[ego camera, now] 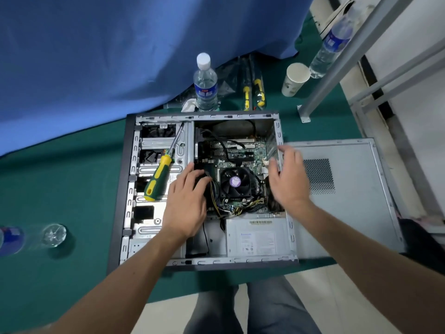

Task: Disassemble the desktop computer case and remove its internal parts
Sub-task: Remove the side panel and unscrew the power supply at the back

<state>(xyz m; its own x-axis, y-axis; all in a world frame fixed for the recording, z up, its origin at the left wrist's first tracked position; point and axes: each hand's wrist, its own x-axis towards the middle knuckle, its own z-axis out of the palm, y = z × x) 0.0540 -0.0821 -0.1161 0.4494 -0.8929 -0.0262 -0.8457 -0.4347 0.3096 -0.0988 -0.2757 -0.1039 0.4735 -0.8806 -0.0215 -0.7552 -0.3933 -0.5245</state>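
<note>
Inside the open computer case [125, 189], left-hand fingers [201, 182] curl on cables [214, 196]; right hand [287, 179] hovers, spread.

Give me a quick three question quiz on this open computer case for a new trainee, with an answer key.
1. True or false: the side panel is still fitted on the case.
2. Where does the green and yellow screwdriver lie? A) on the drive bays inside the case B) in the right hand C) on the floor
3. Fill in: the left hand reaches in beside the CPU ____.

Key
1. False: it lies flat on the table to the right of the case, under the right hand.
2. A
3. fan
</note>
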